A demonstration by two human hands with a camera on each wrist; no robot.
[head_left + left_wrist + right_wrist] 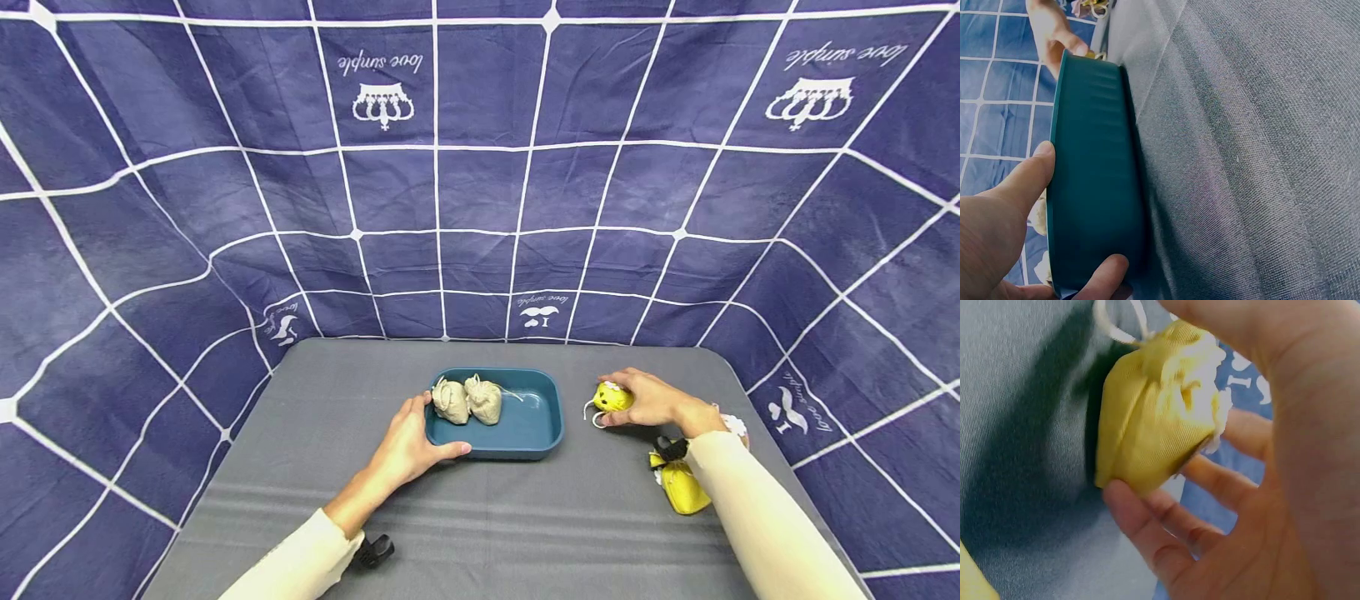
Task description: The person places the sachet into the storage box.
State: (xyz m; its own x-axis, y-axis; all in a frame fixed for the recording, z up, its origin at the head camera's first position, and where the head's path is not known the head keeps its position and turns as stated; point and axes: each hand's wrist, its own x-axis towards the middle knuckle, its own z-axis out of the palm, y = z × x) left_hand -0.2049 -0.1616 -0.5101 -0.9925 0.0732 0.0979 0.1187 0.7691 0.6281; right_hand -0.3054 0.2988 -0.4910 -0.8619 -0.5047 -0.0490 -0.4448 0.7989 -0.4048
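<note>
My left hand holds the blue tray at its near left corner. In the left wrist view the thumb touches the rim and a fingertip lies against the outer wall. Two beige drawstring pouches, the left one and the right one, sit side by side in the tray's left half. Right of the tray, my right hand grips a small yellow drawstring pouch with white trim. A white cord loop hangs from it. Whether the pouch touches the table I cannot tell.
Another yellow pouch lies by the right forearm. Farther right a whitish item is mostly hidden behind the sleeve. Grey cloth covers the table, and a blue gridded curtain hangs behind and at both sides.
</note>
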